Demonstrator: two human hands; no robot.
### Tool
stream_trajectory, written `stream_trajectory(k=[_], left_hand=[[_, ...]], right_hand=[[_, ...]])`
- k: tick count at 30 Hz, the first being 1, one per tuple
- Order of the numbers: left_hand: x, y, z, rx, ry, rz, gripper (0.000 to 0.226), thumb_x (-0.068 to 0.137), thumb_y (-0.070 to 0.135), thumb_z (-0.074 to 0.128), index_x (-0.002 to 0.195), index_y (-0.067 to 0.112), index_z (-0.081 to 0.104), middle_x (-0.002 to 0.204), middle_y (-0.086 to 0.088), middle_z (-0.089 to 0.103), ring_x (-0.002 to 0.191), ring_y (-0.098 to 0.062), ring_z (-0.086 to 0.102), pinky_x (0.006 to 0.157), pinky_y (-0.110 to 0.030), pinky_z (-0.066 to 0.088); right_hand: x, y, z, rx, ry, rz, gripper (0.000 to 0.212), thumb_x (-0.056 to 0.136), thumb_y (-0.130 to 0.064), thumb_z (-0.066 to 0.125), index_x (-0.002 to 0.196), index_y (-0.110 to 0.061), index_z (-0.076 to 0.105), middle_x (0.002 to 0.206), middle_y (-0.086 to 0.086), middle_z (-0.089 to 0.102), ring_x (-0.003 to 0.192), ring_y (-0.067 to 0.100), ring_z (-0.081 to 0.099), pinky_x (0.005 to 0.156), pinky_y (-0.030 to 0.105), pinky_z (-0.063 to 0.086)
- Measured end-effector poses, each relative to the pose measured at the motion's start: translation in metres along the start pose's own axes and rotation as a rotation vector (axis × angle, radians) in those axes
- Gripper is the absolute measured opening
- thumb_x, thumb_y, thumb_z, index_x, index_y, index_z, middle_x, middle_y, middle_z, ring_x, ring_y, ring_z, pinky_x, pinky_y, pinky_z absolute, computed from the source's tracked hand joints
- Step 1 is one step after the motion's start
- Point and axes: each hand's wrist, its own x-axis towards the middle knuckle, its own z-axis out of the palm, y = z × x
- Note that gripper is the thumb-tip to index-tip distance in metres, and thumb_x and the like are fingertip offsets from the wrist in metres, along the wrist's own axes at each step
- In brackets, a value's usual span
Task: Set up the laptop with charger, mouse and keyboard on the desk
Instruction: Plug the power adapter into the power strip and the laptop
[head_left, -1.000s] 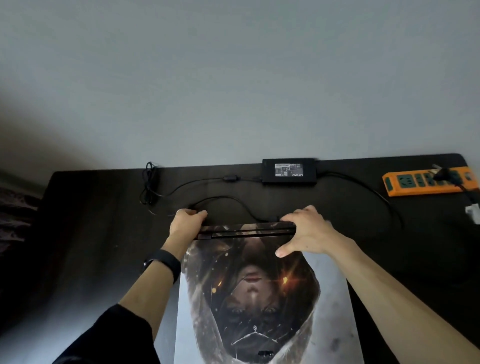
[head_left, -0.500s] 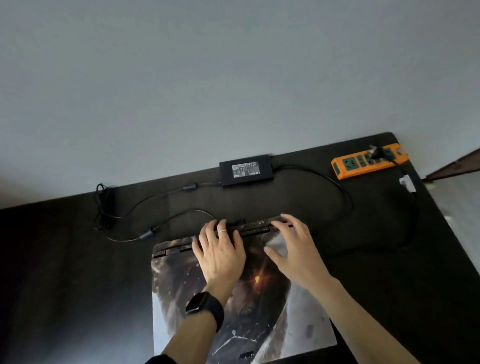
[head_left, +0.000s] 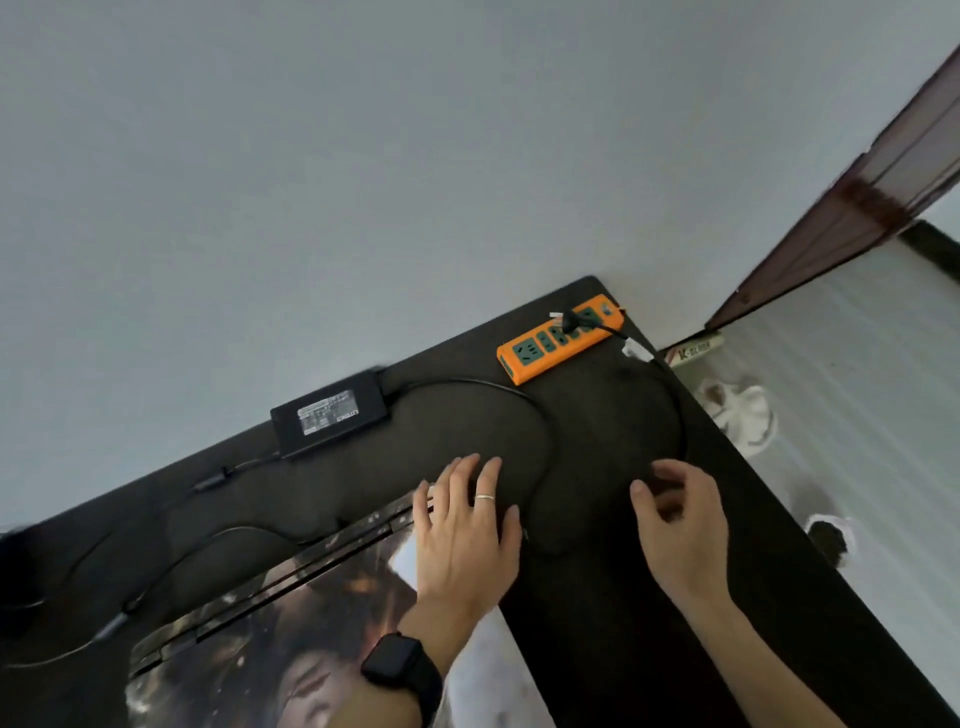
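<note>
A closed laptop (head_left: 291, 644) with a printed picture on its lid lies on the dark desk (head_left: 623, 597). My left hand (head_left: 465, 535), with a ring and a black watch, rests flat with straight fingers on the lid's far right corner. My right hand (head_left: 680, 525) hovers over the bare desk to the right, fingers loosely curled, holding nothing. The black charger brick (head_left: 332, 410) lies at the desk's back edge. Its cable (head_left: 519, 395) curves past my hands to the orange power strip (head_left: 561, 338). A thinner charger lead (head_left: 171, 566) loops to the left behind the laptop.
The desk's right edge runs diagonally from the power strip toward the lower right. Beyond it is a pale floor with a white slipper (head_left: 743, 415) and a dark curtain (head_left: 852, 208). A grey wall stands right behind the desk.
My view has swung to the right. My right hand has left the laptop lid and moved right over the bare desk; my left hand has shifted to the lid's far right corner.
</note>
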Motion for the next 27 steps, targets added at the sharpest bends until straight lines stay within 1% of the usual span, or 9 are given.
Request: stream_trajectory(k=[4, 8, 11, 13, 15, 19, 22, 24, 27], left_hand=[[0.054, 0.035, 0.007, 0.0, 0.008, 0.039, 0.051, 0.089, 0.042, 0.053, 0.135, 0.023, 0.052, 0.138, 0.001, 0.05, 0.129, -0.021, 0.045, 0.11, -0.047, 0.032], [0.104, 0.074, 0.008, -0.039, -0.103, -0.037, 0.049, 0.093, 0.043, 0.05, 0.139, 0.025, 0.047, 0.14, 0.004, 0.046, 0.133, -0.018, 0.04, 0.112, -0.041, 0.028], [0.142, 0.096, 0.007, -0.174, -0.224, -0.139, 0.046, 0.096, 0.043, 0.048, 0.138, 0.023, 0.049, 0.135, 0.003, 0.051, 0.13, -0.019, 0.044, 0.107, -0.038, 0.038], [0.168, 0.106, 0.008, -0.397, -0.312, -0.308, 0.045, 0.096, 0.044, 0.051, 0.134, 0.02, 0.052, 0.124, 0.006, 0.058, 0.12, -0.016, 0.054, 0.094, -0.029, 0.042], [0.188, 0.114, 0.009, -0.658, -0.345, -0.546, 0.047, 0.094, 0.048, 0.056, 0.13, 0.017, 0.051, 0.114, 0.008, 0.062, 0.102, -0.014, 0.062, 0.082, -0.028, 0.046], [0.203, 0.113, 0.006, -1.055, -0.245, -0.77, 0.04, 0.096, 0.031, 0.062, 0.123, 0.011, 0.039, 0.103, -0.008, 0.071, 0.076, -0.016, 0.072, 0.067, -0.032, 0.06], [0.2, 0.102, -0.002, -0.935, -0.187, -0.718, 0.031, 0.099, 0.02, 0.056, 0.122, 0.013, 0.039, 0.099, -0.009, 0.071, 0.066, -0.016, 0.069, 0.068, -0.037, 0.062], [0.201, 0.09, -0.007, -0.712, -0.187, -0.605, 0.027, 0.098, 0.027, 0.056, 0.119, 0.017, 0.044, 0.096, -0.006, 0.071, 0.059, -0.008, 0.066, 0.057, -0.025, 0.053], [0.207, 0.074, -0.018, -0.479, -0.154, -0.401, 0.012, 0.099, 0.029, 0.053, 0.108, 0.021, 0.055, 0.093, 0.001, 0.069, 0.071, -0.01, 0.063, 0.059, -0.02, 0.042]], right_hand=[[0.088, 0.004, -0.005, -0.043, 0.043, 0.028, 0.052, 0.092, -0.035, 0.067, 0.136, -0.017, 0.045, 0.132, 0.006, 0.047, 0.089, 0.015, 0.06, 0.08, 0.033, 0.052], [0.149, 0.002, -0.001, -0.208, -0.079, -0.042, 0.06, 0.096, -0.042, 0.057, 0.148, -0.019, 0.038, 0.148, 0.008, 0.043, 0.13, 0.032, 0.046, 0.111, 0.048, 0.038], [0.171, 0.0, 0.007, -0.383, -0.209, -0.086, 0.061, 0.1, -0.049, 0.045, 0.153, -0.023, 0.032, 0.152, 0.004, 0.044, 0.141, 0.032, 0.032, 0.114, 0.05, 0.029], [0.177, 0.007, 0.014, -0.36, -0.27, -0.119, 0.052, 0.102, -0.048, 0.041, 0.148, -0.024, 0.042, 0.142, 0.006, 0.052, 0.134, 0.031, 0.043, 0.109, 0.05, 0.036], [0.167, 0.013, 0.018, -0.18, -0.285, -0.17, 0.04, 0.103, -0.041, 0.044, 0.134, -0.02, 0.058, 0.118, 0.003, 0.056, 0.109, 0.022, 0.059, 0.094, 0.036, 0.049], [0.115, 0.006, 0.027, 0.099, -0.274, -0.298, 0.024, 0.1, -0.03, 0.057, 0.119, -0.019, 0.068, 0.098, -0.006, 0.052, 0.076, 0.008, 0.058, 0.068, 0.018, 0.049], [0.098, 0.003, 0.047, 0.219, -0.293, -0.297, 0.024, 0.099, -0.033, 0.058, 0.117, -0.022, 0.071, 0.095, -0.009, 0.052, 0.073, 0.01, 0.057, 0.065, 0.019, 0.049], [0.099, -0.003, 0.056, 0.272, -0.35, -0.302, 0.029, 0.099, -0.041, 0.055, 0.117, -0.025, 0.071, 0.096, -0.01, 0.052, 0.079, 0.009, 0.057, 0.069, 0.021, 0.051], [0.11, -0.015, 0.065, 0.276, -0.355, -0.341, 0.04, 0.096, -0.05, 0.048, 0.116, -0.023, 0.069, 0.111, -0.009, 0.054, 0.098, 0.006, 0.056, 0.085, 0.024, 0.051]])
